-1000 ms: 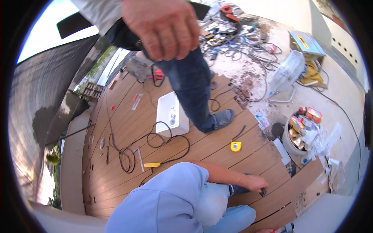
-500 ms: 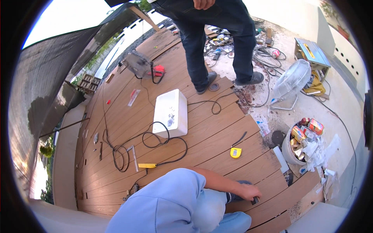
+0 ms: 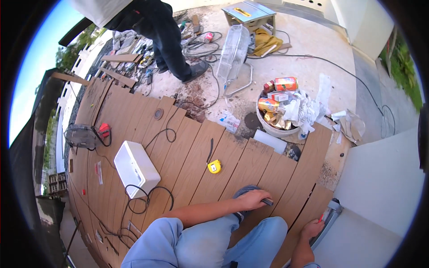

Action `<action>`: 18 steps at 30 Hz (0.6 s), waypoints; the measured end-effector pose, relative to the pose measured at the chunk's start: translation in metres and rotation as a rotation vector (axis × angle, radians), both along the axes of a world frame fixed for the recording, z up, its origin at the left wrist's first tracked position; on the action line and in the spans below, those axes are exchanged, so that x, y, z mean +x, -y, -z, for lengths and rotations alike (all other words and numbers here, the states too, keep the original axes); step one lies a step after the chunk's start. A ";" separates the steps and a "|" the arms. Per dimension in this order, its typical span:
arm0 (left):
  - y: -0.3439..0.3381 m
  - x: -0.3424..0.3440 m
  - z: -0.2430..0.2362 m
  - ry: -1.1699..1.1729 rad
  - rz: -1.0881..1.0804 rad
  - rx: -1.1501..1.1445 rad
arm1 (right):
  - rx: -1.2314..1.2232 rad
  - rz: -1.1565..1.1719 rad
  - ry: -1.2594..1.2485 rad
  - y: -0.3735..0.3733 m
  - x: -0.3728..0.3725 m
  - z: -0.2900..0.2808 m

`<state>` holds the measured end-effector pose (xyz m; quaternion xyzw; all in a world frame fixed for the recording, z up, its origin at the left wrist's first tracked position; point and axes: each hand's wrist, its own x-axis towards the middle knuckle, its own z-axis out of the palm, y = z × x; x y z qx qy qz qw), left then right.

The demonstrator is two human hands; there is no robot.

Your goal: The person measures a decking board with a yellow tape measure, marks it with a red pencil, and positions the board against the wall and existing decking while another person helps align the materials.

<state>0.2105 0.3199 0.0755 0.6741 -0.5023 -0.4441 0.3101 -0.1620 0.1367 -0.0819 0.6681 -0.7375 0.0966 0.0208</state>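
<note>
My left hand (image 3: 254, 199) rests in front of my knees, closed around a small dark grey bar-shaped piece (image 3: 267, 202) whose end sticks out past the fingers. A dark shoe (image 3: 247, 191) shows just beyond it. At the lower right, low beside the white wall, my right hand (image 3: 312, 228) is closed on a thin red stick-like thing (image 3: 321, 218), mostly hidden by the fingers. Right by that hand, a long grey metal piece (image 3: 331, 215) lies along the board edge. A yellow tape measure (image 3: 214, 166) sits on the brown deck boards (image 3: 237, 149), ahead of my left hand.
A white bucket (image 3: 278, 131) overflows with cans and wrappers. A clear-caged fan (image 3: 234, 56) and a blue-topped stand (image 3: 250, 12) are behind it. A white foam box (image 3: 136, 167) and a black cable (image 3: 147, 196) lie leftward. Another person (image 3: 167, 44) stands at the far edge.
My view has swung to the right, so the deck and objects shift left. My right hand with the red thing has come into view. The other person has stepped off the boards onto the pale floor.
</note>
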 end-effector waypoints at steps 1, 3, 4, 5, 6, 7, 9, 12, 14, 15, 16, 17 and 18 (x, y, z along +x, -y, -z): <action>0.002 -0.001 0.002 -0.011 0.031 -0.008 | 0.041 0.010 0.024 0.001 0.002 -0.003; 0.001 -0.002 0.004 0.024 0.010 -0.025 | 0.014 0.030 0.023 -0.001 0.005 -0.004; -0.001 -0.002 0.005 0.027 0.031 -0.029 | -0.006 0.023 0.031 -0.003 0.008 -0.003; -0.002 -0.003 0.006 0.016 0.020 -0.016 | -0.010 0.042 0.035 -0.004 0.009 -0.005; -0.003 -0.003 0.006 0.006 0.009 -0.003 | -0.012 0.040 0.038 -0.004 0.010 -0.007; -0.004 -0.003 0.004 0.011 0.028 -0.004 | -0.011 0.038 0.041 -0.007 0.010 -0.009; -0.005 -0.001 0.001 0.002 0.025 0.018 | 0.042 0.042 0.049 -0.007 0.007 -0.003; 0.000 -0.003 0.004 -0.007 0.052 0.043 | 0.094 0.052 0.055 -0.006 0.003 -0.005; 0.001 -0.002 0.004 -0.016 0.056 0.062 | 0.088 0.061 0.070 -0.007 0.006 -0.005; 0.001 -0.002 0.004 -0.027 0.049 0.083 | 0.079 0.050 0.076 -0.008 0.005 -0.004; 0.003 -0.002 0.004 -0.023 0.059 0.079 | 0.067 0.037 0.085 -0.006 0.006 -0.002; 0.006 -0.002 0.004 -0.036 0.071 0.097 | 0.063 0.046 0.089 -0.006 0.004 0.001; 0.008 -0.003 0.004 -0.048 0.084 0.116 | 0.027 0.037 0.073 -0.007 0.002 0.004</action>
